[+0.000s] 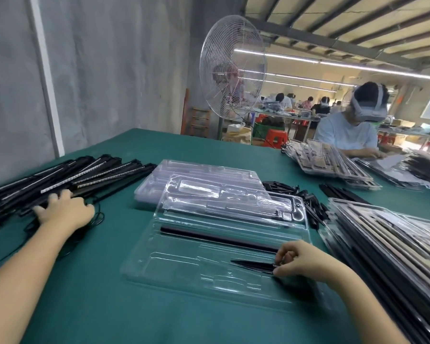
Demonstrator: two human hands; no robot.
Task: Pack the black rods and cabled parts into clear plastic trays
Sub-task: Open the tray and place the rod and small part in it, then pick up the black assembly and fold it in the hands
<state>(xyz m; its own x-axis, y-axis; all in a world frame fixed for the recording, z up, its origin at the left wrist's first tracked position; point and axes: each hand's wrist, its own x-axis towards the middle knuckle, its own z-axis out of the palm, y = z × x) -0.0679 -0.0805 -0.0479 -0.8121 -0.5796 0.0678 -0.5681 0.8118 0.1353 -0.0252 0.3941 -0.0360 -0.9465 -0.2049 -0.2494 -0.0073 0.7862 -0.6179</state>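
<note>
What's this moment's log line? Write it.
left hand on rod pile | right hand pinches part in tray | one rod seated in tray

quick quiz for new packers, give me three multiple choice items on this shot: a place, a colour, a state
1. The left hand rests on: A the black rod pile; B a keyboard; C a box.
2. The table cover is: A red; B green; C white.
3. The right hand: A lies flat, empty; B pinches a short black part at the open tray; C holds scissors.
1 A, it lies on the rods. 2 B, green shows all round the tray. 3 B, it nips the part's end.
</note>
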